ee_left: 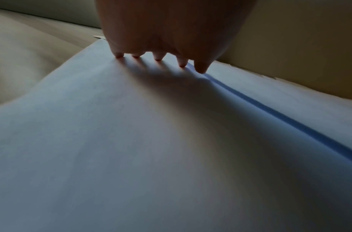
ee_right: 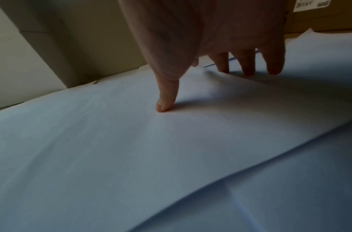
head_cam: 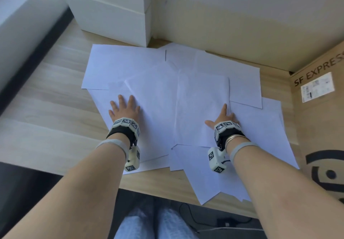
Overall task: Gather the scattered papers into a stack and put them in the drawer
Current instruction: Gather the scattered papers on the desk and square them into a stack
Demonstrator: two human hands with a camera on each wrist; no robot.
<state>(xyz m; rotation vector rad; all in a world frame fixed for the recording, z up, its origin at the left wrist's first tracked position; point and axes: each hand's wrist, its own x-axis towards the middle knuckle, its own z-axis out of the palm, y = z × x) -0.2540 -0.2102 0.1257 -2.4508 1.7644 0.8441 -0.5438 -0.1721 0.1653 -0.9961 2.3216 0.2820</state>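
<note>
A: Where are the papers (head_cam: 167, 97) now?

B: They lie flat on the wooden tabletop (head_cam: 55, 108), many white sheets that overlap each other in a wide, loose spread. Some corners hang over the near edge. No stack is made yet, so I judge the task is at its beginning.

A: And the hands?

B: The left hand (head_cam: 123, 109) rests on the left part of the spread, fingers straight and a little apart. In the left wrist view its fingertips (ee_left: 158, 57) touch the sheet. The right hand (head_cam: 222, 117) rests near the middle-right, also with the grip apart; its thumb (ee_right: 165, 103) presses on one sheet and the other fingers reach over that sheet's edge onto the sheet beyond. Neither hand holds anything.

A: Which relation decides the next move?

B: The spread lies between and around both hands, and its long direction goes left to right across the tabletop. Sheets stay outside each hand: to the far left for the left hand, to the right toward the cardboard box (head_cam: 320, 108) for the right hand. So each hand is nearer to its own side, and I think they should sweep inward toward the middle.

A: The drawer?

B: I cannot see one that is open. A white unit (head_cam: 111, 15) stands behind the papers on the left; whether it has the drawer, I cannot tell.
</note>
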